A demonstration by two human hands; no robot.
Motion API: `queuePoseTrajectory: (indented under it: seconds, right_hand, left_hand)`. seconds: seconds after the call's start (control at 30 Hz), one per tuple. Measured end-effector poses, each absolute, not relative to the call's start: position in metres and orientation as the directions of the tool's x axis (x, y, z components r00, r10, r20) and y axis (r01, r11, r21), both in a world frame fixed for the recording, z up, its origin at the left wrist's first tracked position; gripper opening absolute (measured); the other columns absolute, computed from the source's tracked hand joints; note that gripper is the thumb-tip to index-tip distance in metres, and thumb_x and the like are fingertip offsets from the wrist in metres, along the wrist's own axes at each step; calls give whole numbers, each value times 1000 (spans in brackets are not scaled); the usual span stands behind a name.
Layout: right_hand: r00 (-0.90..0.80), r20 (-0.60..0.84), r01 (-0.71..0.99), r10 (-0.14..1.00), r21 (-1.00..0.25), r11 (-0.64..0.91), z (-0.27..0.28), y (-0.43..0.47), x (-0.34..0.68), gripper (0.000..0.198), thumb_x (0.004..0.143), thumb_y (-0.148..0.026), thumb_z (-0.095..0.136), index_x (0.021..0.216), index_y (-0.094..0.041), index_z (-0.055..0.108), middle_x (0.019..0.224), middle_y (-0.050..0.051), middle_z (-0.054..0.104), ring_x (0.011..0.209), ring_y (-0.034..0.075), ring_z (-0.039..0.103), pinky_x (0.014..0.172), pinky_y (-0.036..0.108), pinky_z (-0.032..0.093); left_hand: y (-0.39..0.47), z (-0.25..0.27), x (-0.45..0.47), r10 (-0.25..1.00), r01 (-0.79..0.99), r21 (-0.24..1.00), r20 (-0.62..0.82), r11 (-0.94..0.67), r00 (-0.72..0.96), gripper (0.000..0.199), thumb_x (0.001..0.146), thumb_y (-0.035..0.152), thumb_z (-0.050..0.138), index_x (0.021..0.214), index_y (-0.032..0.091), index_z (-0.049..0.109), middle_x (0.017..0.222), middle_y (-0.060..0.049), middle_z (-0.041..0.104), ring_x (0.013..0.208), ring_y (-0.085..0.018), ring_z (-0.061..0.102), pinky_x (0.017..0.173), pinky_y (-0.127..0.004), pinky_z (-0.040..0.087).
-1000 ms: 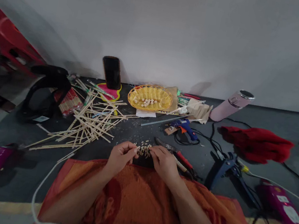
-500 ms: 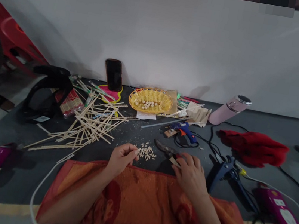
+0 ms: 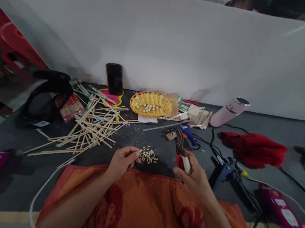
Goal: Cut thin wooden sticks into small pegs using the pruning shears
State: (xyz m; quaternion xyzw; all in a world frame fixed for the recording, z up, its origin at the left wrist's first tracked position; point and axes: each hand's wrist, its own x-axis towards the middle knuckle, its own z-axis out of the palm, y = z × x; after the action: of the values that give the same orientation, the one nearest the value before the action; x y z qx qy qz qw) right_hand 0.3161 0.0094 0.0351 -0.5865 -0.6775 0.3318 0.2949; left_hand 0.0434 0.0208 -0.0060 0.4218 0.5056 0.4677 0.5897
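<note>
My right hand is wrapped round the white and red handles of a pair of pruning shears, whose dark blades point away from me. Beside the heap of short cut stick pieces, my left hand is closed in a pinch. Whatever is between its fingertips is too small to make out. Long wooden sticks lie in a loose tangle to the left. A yellow woven basket at the back has several small pale pieces in it. An orange towel lies under my forearms.
A blue glue gun with its cable lies beyond the shears. Further right are a pink flask, a red cloth and a dark blue tool. A phone leans at the back; a black strap stands left.
My right hand has picked up the pruning shears from the table and tilted their blades upright and away. My left hand stays nearly where it was. The view has shifted slightly.
</note>
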Motion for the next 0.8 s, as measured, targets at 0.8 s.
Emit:
queuePoseTrajectory:
  seconds: [0.8]
  right_hand:
    - [-456, 53, 870, 888, -185, 458, 21, -13, 265, 40, 82, -5, 41, 120, -14, 50, 155, 22, 10, 116, 31, 49, 88, 48, 44]
  left_hand:
    - [20, -2, 45, 944, -353, 876, -311, 328, 106, 31, 74, 43, 71, 80, 14, 62, 59, 1, 63, 39, -3, 44, 39, -15, 29]
